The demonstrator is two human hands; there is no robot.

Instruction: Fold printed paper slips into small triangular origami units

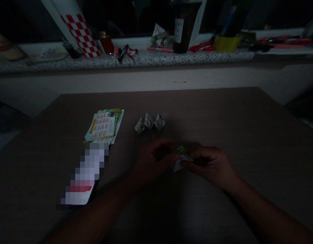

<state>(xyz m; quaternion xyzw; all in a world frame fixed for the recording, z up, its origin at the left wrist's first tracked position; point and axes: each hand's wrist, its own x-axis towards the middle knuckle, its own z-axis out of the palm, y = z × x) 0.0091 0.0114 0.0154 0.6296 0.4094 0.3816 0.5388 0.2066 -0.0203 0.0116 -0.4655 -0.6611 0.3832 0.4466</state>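
Note:
Between my two hands is a small piece of folded paper (178, 165), green on top with printed text on its lower face. My left hand (156, 157) pinches its left side between thumb and fingers. On the right side, my right hand (212, 162) grips the same paper with thumb and fingertips. Beyond my hands, three small folded paper shapes (149, 122) stand in a row, pointed at the top. To the left lies a stack of printed paper sheets (102, 125), green and white with red figures. The light is dim, so the fold details are hard to make out.
A phone (81, 198) with a lit, pixelated screen lies left of my left forearm on the wooden table (222, 112). Behind the table, a granite windowsill (151, 60) carries a red-and-white checkered container (82, 35), a dark bottle (184, 30), a yellow holder (226, 43) and small clutter.

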